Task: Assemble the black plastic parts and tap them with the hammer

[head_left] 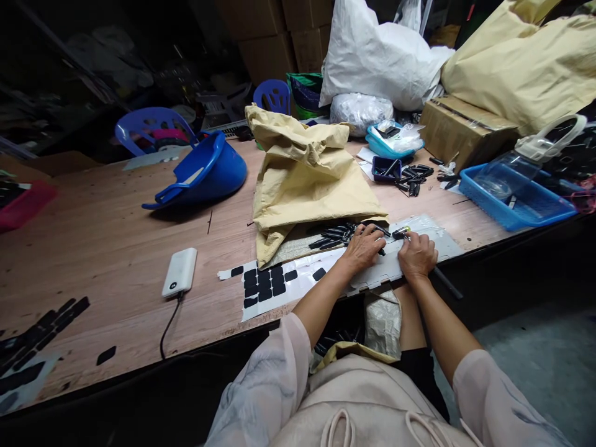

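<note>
My left hand (365,247) is curled at the right end of a pile of slim black parts (328,237), with its fingers closed on a small black piece below the fingertips. My right hand (418,254) is wrapped round a dark-handled tool (449,284), whose handle sticks out past the table's front edge. Near its fingertips, over the white board (440,236), lies a short black part (399,234) with something yellow-green beside it. What exactly the fingers press on is partly hidden. Left of my forearm, black rounded patches (264,285) lie on white backing paper.
A large yellow sack (311,180) stands just behind the parts. A white power bank (180,273) with a cable and a tilted blue basin (205,171) are to the left. At right sit loose black parts (413,179), a carton (468,130) and a blue basket (535,211).
</note>
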`<action>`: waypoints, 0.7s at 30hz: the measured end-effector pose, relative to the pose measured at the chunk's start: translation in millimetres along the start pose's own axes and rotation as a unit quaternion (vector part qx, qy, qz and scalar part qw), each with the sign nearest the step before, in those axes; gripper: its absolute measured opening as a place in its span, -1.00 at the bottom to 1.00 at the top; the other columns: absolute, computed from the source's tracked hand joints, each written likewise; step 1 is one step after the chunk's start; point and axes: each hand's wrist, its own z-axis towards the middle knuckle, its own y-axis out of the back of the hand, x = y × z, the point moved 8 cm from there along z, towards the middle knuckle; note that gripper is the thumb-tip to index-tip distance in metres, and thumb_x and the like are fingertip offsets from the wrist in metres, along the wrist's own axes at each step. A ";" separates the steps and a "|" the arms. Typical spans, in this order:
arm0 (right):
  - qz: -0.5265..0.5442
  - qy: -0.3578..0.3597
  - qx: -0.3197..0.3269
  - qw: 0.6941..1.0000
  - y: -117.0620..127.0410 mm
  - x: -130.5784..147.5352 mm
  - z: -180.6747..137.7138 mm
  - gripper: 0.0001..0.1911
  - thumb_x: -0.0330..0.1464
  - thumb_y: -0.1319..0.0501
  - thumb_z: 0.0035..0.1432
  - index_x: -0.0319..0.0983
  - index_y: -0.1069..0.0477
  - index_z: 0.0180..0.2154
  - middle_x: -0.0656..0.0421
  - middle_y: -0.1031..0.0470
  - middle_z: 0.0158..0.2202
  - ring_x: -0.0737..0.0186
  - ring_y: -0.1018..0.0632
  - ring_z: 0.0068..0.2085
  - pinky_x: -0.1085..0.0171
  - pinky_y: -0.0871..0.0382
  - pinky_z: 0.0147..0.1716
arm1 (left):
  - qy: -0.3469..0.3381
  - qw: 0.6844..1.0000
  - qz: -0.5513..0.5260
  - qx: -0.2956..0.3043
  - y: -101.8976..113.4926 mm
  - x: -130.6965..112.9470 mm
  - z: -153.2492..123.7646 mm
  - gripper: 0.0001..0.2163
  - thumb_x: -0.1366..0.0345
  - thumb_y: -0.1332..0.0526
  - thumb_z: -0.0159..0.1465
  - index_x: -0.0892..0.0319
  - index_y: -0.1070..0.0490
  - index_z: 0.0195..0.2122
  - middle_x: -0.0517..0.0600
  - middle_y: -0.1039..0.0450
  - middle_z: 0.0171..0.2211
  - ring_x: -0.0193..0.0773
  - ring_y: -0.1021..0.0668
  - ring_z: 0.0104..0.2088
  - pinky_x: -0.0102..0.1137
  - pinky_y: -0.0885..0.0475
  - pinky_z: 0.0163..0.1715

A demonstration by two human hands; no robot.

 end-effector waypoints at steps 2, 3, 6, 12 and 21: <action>0.001 0.000 0.000 1.000 -1.0 -0.4 -0.1 -0.69 -0.35 -0.16 0.36 -0.22 -0.57 0.05 -0.04 -0.48 -0.08 0.03 -0.38 -0.10 0.16 -0.02 -0.25 | 0.001 1.000 0.007 -0.011 9.7 -2.7 -14.0 -0.78 0.46 -0.24 0.32 0.08 -0.60 -0.09 0.06 -0.59 -0.04 0.00 -0.39 0.18 -0.05 -0.19 0.21; 0.002 0.001 0.000 1.000 -1.6 -0.5 -0.2 -0.69 -0.35 -0.16 0.36 -0.22 -0.57 0.05 -0.04 -0.48 -0.08 0.03 -0.37 -0.10 0.16 -0.03 -0.25 | 0.012 1.000 0.002 -0.020 14.5 -1.3 -24.2 -0.79 0.42 -0.26 0.33 0.07 -0.60 -0.07 0.05 -0.60 -0.08 0.00 -0.41 0.16 -0.05 -0.18 0.21; 0.001 0.004 -0.001 1.000 -2.8 -1.1 -0.4 -0.69 -0.35 -0.15 0.36 -0.21 -0.56 0.05 -0.04 -0.48 -0.08 0.03 -0.37 -0.10 0.16 -0.02 -0.25 | 0.097 0.993 -0.048 -0.051 21.9 19.0 -65.0 -0.80 0.32 -0.35 0.31 0.03 -0.61 -0.04 0.02 -0.61 -0.13 -0.02 -0.45 0.07 -0.05 -0.22 0.17; -0.001 0.002 -0.004 1.000 -2.7 -2.1 -0.6 -0.68 -0.34 -0.14 0.37 -0.21 -0.56 0.05 -0.04 -0.48 -0.07 0.01 -0.38 -0.08 0.16 -0.02 -0.24 | 0.274 0.946 -0.156 -0.080 -2.8 77.8 -144.3 -0.81 0.31 -0.45 0.24 0.02 -0.67 -0.11 -0.01 -0.62 -0.18 -0.05 -0.47 -0.03 -0.11 -0.31 0.09; 0.040 -0.020 0.011 0.999 -1.6 -8.2 5.9 -0.68 -0.35 -0.16 0.32 -0.20 -0.59 0.03 -0.04 -0.51 -0.06 0.00 -0.42 -0.07 0.16 -0.13 -0.20 | 0.268 0.926 -0.221 -0.150 -10.5 91.4 -159.2 -0.75 0.36 -0.51 0.10 0.10 -0.60 -0.19 -0.02 -0.54 -0.25 -0.09 -0.48 -0.11 -0.21 -0.42 -0.01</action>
